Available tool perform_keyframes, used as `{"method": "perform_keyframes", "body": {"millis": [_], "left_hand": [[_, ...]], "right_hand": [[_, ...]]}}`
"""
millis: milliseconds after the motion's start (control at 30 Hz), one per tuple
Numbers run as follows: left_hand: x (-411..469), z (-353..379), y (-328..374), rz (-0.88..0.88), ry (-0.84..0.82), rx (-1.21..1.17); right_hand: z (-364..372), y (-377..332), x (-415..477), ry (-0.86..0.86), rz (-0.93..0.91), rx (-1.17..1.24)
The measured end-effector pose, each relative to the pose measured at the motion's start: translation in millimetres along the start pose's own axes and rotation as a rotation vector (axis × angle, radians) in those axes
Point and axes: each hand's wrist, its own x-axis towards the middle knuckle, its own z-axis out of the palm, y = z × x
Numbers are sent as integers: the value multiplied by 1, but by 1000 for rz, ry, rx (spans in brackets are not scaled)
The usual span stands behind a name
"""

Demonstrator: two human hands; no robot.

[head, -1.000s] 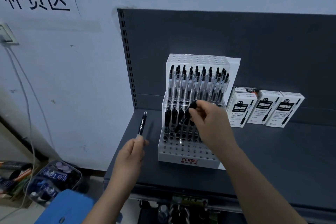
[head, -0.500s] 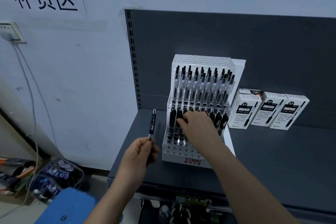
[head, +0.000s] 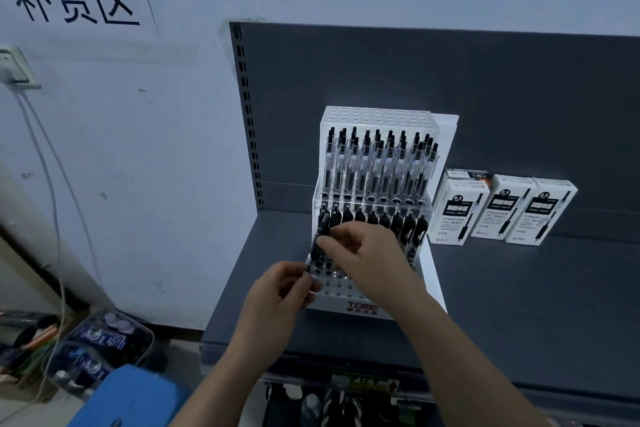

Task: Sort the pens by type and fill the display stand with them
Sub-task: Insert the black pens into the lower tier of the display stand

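A white tiered display stand [head: 377, 114] marked TOME stands on the dark shelf. Its upper row holds several clear pens [head: 377, 166]; the row below holds several black pens [head: 384, 218]. The front rows show empty holes. My left hand [head: 280, 295] grips the lower end of a black pen [head: 321, 225] at the stand's left front corner. The pen points up and leans slightly right. My right hand [head: 370, 256] lies over the middle of the stand, and its fingertips pinch the same pen halfway up.
Three white pen boxes [head: 498, 208] lean against the back panel right of the stand. The grey shelf [head: 536, 305] stretches to the right. Below left are a blue stool [head: 128, 399], a basket of bottles [head: 100, 347] and a hanging cable [head: 52, 191].
My left hand has carried its black pen right to the stand's left corner. My right hand has left the pen it set in the black row and now pinches the left hand's pen.
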Motion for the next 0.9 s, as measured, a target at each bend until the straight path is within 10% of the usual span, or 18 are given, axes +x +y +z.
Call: {"method": "perform_keyframes", "body": {"millis": [167, 400, 900], "left_hand": [[5, 2, -4, 212, 17, 390], [23, -18, -13, 486, 172, 1116], [17, -20, -19, 475, 188, 1148]], "right_hand": [[-16, 3, -4, 51, 4, 192], [-39, 16, 2, 377, -179, -133], [0, 32, 16, 75, 17, -449]]}}
